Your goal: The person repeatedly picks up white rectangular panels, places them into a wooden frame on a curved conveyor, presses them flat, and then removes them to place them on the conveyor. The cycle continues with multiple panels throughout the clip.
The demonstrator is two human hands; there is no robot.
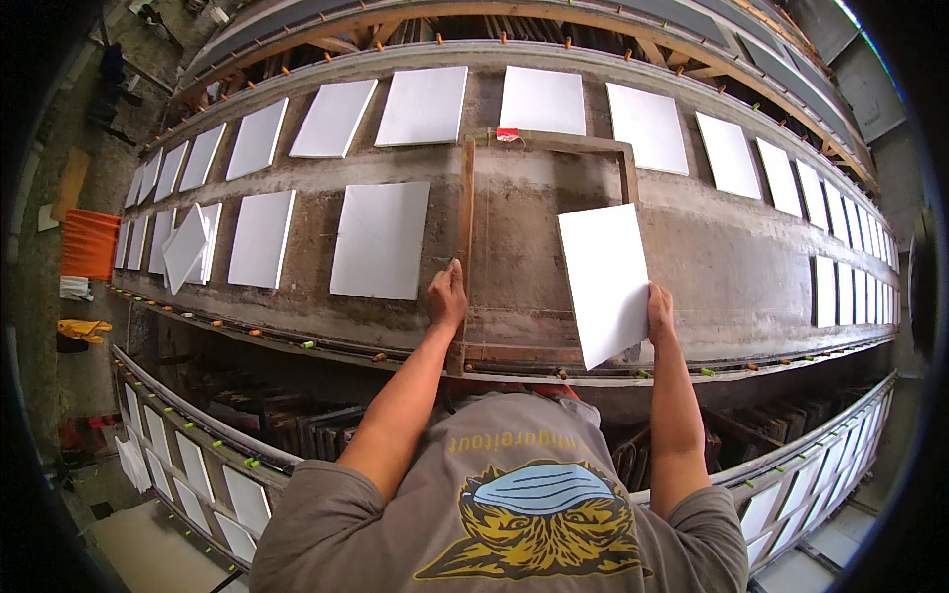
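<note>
My left hand (447, 296) is closed round the left bar of a rectangular wooden frame (468, 212), which lies on the long table in front of me. A small red tag (507, 134) sits on the frame's far bar. Between the thumb and fingers of my right hand (661, 311) is the right edge of a white rectangular panel (605, 282). That panel is tilted and covers much of the frame's right bar. Another white panel (380, 240) rests on the table just left of my left hand.
White panels stand in two rows along the brown table (732, 267). At the left, one panel (185, 247) overlaps others. Small pegs (381, 357) line the near rail. Below it are racked wooden frames (326, 430). An orange cloth (91, 244) hangs at far left.
</note>
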